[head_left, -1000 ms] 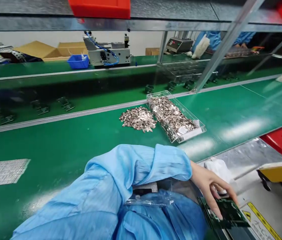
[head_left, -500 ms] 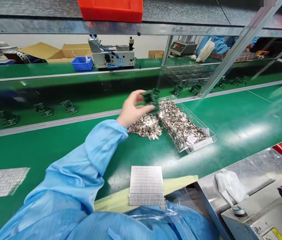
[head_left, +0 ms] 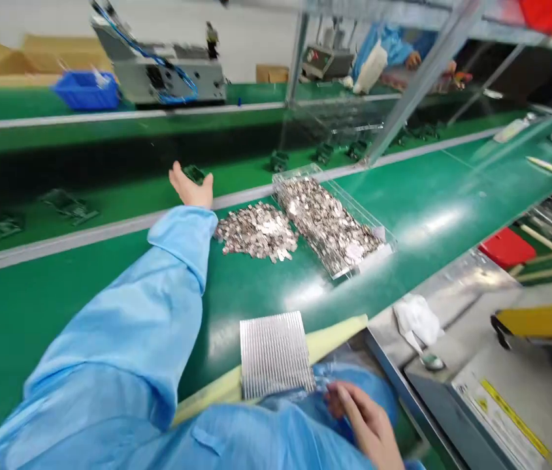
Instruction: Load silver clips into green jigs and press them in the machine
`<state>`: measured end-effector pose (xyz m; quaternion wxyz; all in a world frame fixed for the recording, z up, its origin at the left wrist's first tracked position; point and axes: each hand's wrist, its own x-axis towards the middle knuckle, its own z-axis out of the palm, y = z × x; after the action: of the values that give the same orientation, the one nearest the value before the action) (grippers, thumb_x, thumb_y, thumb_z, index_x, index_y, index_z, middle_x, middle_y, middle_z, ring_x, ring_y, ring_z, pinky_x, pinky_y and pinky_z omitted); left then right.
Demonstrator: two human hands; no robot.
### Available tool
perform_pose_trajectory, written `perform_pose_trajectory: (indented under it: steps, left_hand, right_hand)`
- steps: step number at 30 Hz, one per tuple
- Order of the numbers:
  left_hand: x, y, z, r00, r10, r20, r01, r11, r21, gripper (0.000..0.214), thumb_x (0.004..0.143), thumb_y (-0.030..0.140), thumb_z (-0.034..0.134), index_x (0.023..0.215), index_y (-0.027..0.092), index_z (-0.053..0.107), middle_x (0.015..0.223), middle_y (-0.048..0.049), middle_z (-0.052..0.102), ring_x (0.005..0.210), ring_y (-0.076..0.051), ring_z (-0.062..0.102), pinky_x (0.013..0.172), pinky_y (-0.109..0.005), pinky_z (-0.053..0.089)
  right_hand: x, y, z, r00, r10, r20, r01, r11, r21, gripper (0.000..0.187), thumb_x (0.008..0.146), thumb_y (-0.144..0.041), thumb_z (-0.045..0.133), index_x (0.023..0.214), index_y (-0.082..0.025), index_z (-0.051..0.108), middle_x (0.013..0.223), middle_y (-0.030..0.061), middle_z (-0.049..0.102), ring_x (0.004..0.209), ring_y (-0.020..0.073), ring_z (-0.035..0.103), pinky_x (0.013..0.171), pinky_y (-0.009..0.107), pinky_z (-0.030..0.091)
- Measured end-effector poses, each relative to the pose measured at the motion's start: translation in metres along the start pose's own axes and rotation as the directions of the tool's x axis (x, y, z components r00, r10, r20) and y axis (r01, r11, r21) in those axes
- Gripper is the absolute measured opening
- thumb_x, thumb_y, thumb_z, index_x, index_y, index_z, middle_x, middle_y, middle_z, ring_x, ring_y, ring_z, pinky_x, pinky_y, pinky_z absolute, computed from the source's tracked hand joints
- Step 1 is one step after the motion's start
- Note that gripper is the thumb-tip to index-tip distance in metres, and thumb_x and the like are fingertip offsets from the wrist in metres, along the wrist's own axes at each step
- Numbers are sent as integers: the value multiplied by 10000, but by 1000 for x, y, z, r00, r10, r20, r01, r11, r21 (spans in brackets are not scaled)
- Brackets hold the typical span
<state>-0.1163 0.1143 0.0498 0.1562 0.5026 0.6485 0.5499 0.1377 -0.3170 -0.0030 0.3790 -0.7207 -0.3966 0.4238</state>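
Note:
My left hand (head_left: 191,188) reaches over the far green belt, fingers and thumb spread apart. A small green circuit board (head_left: 193,173) shows between thumb and fingers, partly hidden by the hand; it appears to rest on the belt, free of a grip. Below my wrist lies a heap of small shiny metal pieces (head_left: 259,232). Low in the view, my right hand (head_left: 366,421) has curled fingers, thumb against them; whatever they hold is hidden. Just left of it is a block of silvery metal strips in rows (head_left: 276,356), over a yellow sheet (head_left: 337,336).
A clear tray (head_left: 378,256) full of metal pieces stands beside the heap. More circuit boards (head_left: 67,203) sit along the belt. A metal post (head_left: 422,81) rises at right. A grey machine (head_left: 505,391) with a white cloth (head_left: 417,320) borders the bench. Another person's blue sleeve (head_left: 383,46) shows beyond.
My left hand has moved left from above the heap to the belt, and its fingers have spread from around the circuit board. My right hand has come into view; the camera has turned right.

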Motion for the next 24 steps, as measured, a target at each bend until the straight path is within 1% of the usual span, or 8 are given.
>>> perform_pose_trajectory:
  steps: [2,4,5,8,9,11,16,24]
  left_hand:
    - [-41,17,-3,989,142,37,-142,990,-19,632,769,144,658,1335,145,377,1466,-171,363,1418,-275,302,1181,-458,255]
    - [-97,40,-23,883,401,246,-373,915,-152,450,797,160,624,1229,184,497,1338,-107,513,1290,-246,479,1063,-427,421]
    - [-129,50,-38,732,548,406,-480,837,-265,350,821,176,602,1166,199,546,1256,-74,585,1243,-230,525,1048,-417,432]
    - [-213,69,-87,103,764,637,-574,568,-589,232,864,236,573,1093,227,606,1164,-38,675,1239,-235,537,1137,-487,298]
    - [-234,68,-100,-40,748,662,-570,527,-631,274,865,286,576,1132,230,603,1215,-53,661,1280,-263,501,1153,-529,241]
    - [-259,60,-114,-200,671,714,-584,504,-637,382,867,350,565,1232,238,572,1352,-89,581,1350,-317,415,1149,-596,170]
    - [-266,43,-110,-260,530,807,-667,505,-547,386,925,310,465,1303,312,538,1453,-73,484,1394,-332,348,1121,-643,166]
    - [-273,47,-110,-209,540,815,-726,473,-499,430,929,271,450,1354,318,496,1430,-81,509,1379,-327,372,1117,-670,166]
  right_hand:
    - [4,1,3,987,79,140,-97,987,128,591,796,-708,548,844,-149,734,736,113,708,683,245,656,646,342,553]
    - [8,4,7,964,62,259,-118,971,207,599,815,-710,529,858,-144,720,746,109,705,667,216,634,637,330,529]
    - [9,5,9,950,34,310,-112,965,236,585,825,-701,527,855,-147,713,738,100,698,655,199,621,631,319,517]
    - [12,6,17,910,-64,409,-73,948,311,515,855,-648,545,854,-156,697,712,62,668,632,158,586,617,283,486]
    - [13,5,20,904,-87,418,-63,941,333,495,860,-633,553,863,-158,692,713,53,663,626,148,578,613,275,480]
    - [14,2,26,899,-122,421,-46,929,367,474,855,-620,574,851,-159,682,706,42,659,607,136,566,596,265,470]
    - [20,3,40,902,-182,391,-30,878,477,457,864,-587,582,714,-159,637,635,24,617,537,117,529,547,254,448]
    - [36,24,44,879,-252,404,-14,835,551,443,860,-586,584,767,-159,653,579,2,566,491,110,481,491,242,385]
